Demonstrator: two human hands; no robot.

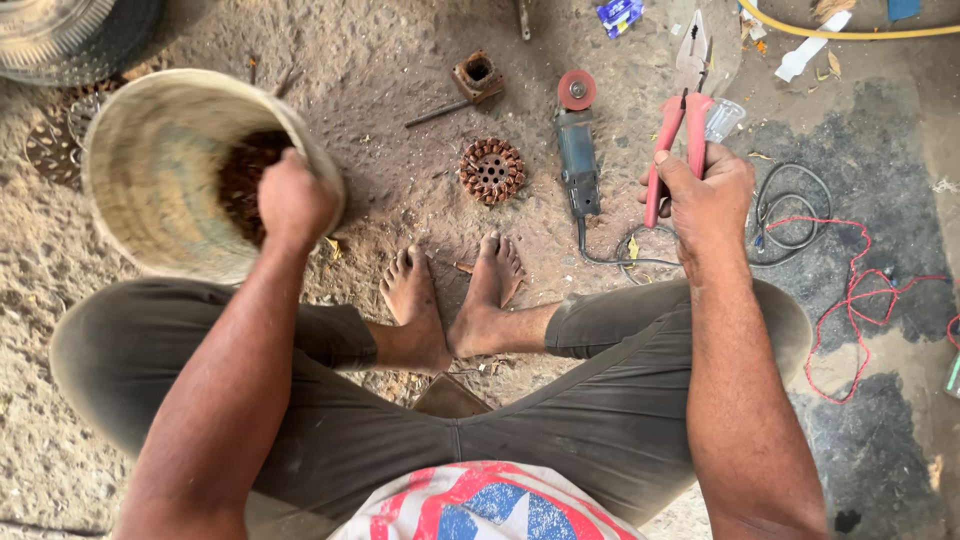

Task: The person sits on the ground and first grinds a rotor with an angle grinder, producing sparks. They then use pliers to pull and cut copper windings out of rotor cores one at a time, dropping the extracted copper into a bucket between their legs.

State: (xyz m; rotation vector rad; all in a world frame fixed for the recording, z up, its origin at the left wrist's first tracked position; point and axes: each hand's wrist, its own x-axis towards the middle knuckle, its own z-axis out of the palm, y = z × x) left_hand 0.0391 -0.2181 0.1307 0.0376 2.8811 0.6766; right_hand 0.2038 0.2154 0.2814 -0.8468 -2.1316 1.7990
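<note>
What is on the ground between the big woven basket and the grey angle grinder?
In the head view, between the woven basket and the grey angle grinder lies a round copper-wound motor coil on bare dirt.

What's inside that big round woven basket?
Inside the pale round woven basket lies a dark reddish-brown tangle, maybe copper wire. The left hand, closed at the rim, covers part of it.

I count one basket (150, 170), one pair of pliers (672, 150), one grinder (577, 150), one copper-wound stator (491, 171), one square metal block (476, 77), one yellow hose (850, 33), one red wire (860, 290), and my two bare feet (450, 300).
</note>
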